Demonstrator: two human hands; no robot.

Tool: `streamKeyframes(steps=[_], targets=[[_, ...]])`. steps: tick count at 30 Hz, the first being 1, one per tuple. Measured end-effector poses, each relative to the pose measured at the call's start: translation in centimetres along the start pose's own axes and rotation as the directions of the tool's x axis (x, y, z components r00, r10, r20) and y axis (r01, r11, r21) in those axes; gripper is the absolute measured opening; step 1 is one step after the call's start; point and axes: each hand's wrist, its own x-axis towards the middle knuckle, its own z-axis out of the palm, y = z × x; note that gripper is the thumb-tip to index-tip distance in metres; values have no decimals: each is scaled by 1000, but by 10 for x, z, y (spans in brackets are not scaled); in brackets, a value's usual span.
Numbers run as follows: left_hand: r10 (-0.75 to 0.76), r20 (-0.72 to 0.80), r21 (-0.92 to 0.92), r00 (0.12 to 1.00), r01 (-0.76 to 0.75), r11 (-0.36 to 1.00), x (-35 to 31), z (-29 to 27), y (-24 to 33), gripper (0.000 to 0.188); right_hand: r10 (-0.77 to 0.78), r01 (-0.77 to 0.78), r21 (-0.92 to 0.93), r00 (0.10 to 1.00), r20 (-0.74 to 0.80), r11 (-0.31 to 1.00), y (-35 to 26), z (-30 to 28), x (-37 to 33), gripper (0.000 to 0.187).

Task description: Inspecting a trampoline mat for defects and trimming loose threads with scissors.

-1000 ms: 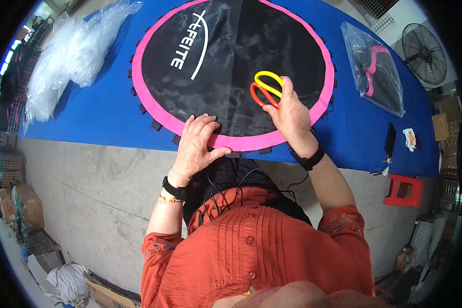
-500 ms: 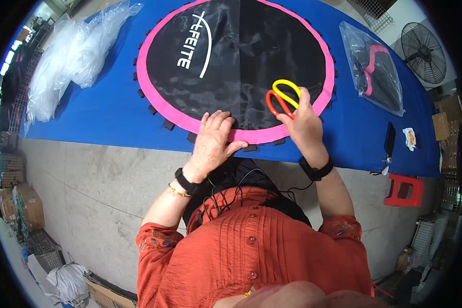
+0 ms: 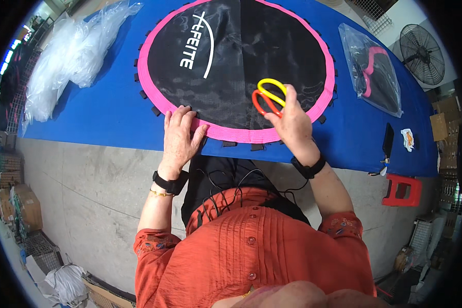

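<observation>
A round black mesh mat (image 3: pixel 285 46) with a pink border (image 3: pixel 251 136) and short black tabs around its edge lies flat on the blue-covered table. My left hand (image 3: pixel 178 136) rests on the near-left stretch of that border, its fingers extended over the pink band. In my right hand (image 3: pixel 296 124), above the mat's near-right part, is a pair of scissors (image 3: pixel 270 81) with one yellow and one red handle loop. The loops point up and away to the left; the blades are hidden by my hand.
Crumpled clear plastic bags (image 3: pixel 69 61) lie on the table's left. At the right are a bagged black-and-pink piece (image 3: pixel 372 72), a dark flat object (image 3: pixel 389 139) and a small white-and-orange scrap (image 3: pixel 407 139). Beyond stand a fan (image 3: pixel 422 54) and a red stool (image 3: pixel 401 190).
My left hand has slid left along the pink border. My right hand has shifted slightly left with the scissors, and the near-edge tabs appear in different places, so the mat has turned a little.
</observation>
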Motion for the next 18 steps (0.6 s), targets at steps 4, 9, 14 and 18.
streamKeyframes(steps=[4, 9, 14, 18], targets=[[-10, -52, 33, 999, 12, 999, -4, 8, 0, 48, 11, -15, 29, 990, 139, 999, -27, 8, 2, 94], [-10, -71, 22, 997, 12, 1000, -1, 9, 3, 47, -71, 69, -96, 997, -22, 993, -14, 18, 28, 93], [-18, -74, 22, 997, 20, 1000, -2, 8, 3, 47, -161, 162, -36, 986, 33, 986, -23, 15, 17, 90], [-26, -65, 29, 998, 28, 999, -2, 6, 5, 48, -149, 156, -78, 985, 88, 985, -34, 15, 8, 90]])
